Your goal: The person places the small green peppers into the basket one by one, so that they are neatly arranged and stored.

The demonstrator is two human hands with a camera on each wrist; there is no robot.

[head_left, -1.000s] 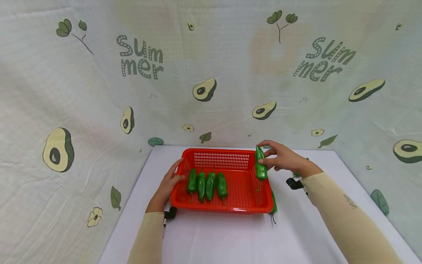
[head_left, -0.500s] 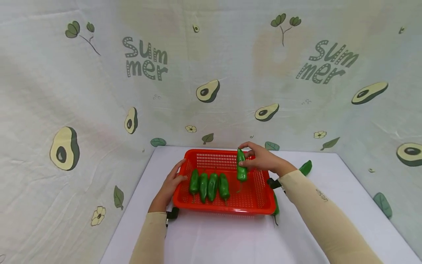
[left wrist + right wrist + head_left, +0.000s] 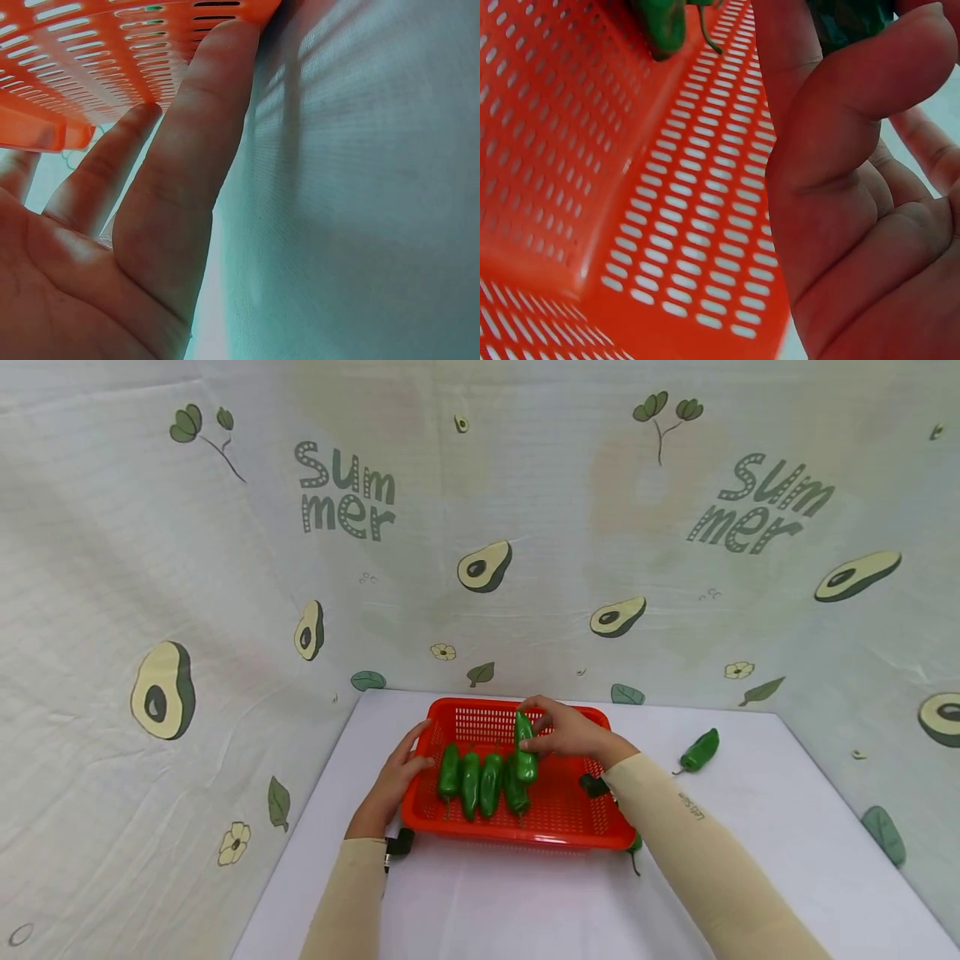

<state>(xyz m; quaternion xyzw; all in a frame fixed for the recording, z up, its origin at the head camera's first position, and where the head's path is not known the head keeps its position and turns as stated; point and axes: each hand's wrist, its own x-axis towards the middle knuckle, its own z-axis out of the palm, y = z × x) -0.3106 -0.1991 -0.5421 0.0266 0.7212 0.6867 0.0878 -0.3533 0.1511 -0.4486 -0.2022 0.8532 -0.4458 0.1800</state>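
Note:
My right hand (image 3: 566, 731) pinches a green chili pepper (image 3: 527, 764) between thumb and fingers, tip up, above a red plastic basket (image 3: 562, 838). The held pepper overlaps the rightmost of several green peppers (image 3: 491, 785) lying side by side in the basket's left half; whether they touch I cannot tell. In the right wrist view, only a dark part of the held pepper (image 3: 851, 19) shows above the thumb. At the basket's left side rests my left hand (image 3: 392, 781). The left wrist view shows its rather straight fingers (image 3: 187, 150) touching the slotted wall (image 3: 97, 45).
On the white table (image 3: 510, 902), one loose green pepper (image 3: 701, 750) lies to the right of the basket. Another pepper (image 3: 637, 843) peeks out beside the basket's front right corner, mostly hidden. A printed cloth (image 3: 555, 527) hangs behind and around the table.
My right hand has carried the pepper leftward from the basket's right rim to over the row of peppers. My left hand has stayed at the basket's left side. The view has shifted slightly.

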